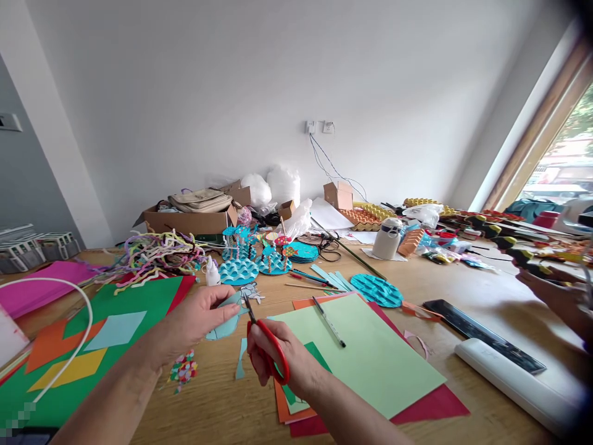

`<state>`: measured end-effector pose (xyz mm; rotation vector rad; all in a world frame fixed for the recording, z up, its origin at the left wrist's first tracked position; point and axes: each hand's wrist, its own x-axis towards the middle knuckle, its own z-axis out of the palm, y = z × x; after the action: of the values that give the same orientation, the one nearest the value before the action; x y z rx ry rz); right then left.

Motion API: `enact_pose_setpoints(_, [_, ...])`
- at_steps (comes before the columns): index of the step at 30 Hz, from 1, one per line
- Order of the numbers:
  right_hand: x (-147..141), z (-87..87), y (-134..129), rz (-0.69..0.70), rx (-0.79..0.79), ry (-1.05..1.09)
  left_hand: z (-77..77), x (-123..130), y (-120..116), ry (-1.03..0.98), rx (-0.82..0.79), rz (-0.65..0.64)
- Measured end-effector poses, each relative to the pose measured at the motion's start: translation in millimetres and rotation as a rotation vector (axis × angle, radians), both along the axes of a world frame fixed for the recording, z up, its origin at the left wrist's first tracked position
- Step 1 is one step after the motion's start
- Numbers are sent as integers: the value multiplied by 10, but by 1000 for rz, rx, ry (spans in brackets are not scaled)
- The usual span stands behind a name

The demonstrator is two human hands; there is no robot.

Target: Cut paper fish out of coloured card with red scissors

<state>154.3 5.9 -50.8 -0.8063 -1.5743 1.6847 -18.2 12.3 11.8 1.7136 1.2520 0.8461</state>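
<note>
Scissors (272,358), one pair, red-handled, sit in your right hand (278,355), fingers through the loops. One light-blue paper piece (223,322) is pinched by your left hand (204,318), its edge beside the blades. Right of the scissors, one pen (328,321) lies on pale green paper (370,352). Your left palm is hidden; another person's hand (556,296), far right, is blurred.

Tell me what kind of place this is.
Probably a craft workroom: on the wooden table lie stacked sheets of coloured paper, a tangled heap of pastel fuzzy stems, and red-handled scissors in the right hand beside light-blue paper.
</note>
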Motion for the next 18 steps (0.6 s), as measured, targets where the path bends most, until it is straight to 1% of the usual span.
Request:
enact_pose_setpoints(2, [10,-30,26,71,-51,21,32,-61,21,107,70,24])
enact_pose_setpoints(4, [10,-48,48,81,-88,42,51,-101,27,192,113,31])
enact_pose_setpoints(6, [6,-46,64,35,-84,66,52,-114,27,271,137,36])
enact_pose_setpoints(8, [1,-27,76,-42,-51,80,36,-107,29,350,150,28])
enact_pose_setpoints(11, [0,6,87,-159,-12,110,-12,-77,33,452,132,-52])
enact_pose_setpoints(13, [0,16,90,-201,6,136,-50,-48,28,505,123,-119])
enact_pose_setpoints(15, [-6,13,87,-189,30,146,-86,-14,20,546,118,-174])
enact_pose_setpoints(18, [-28,3,81,-164,48,117,-135,28,21,552,105,-225])
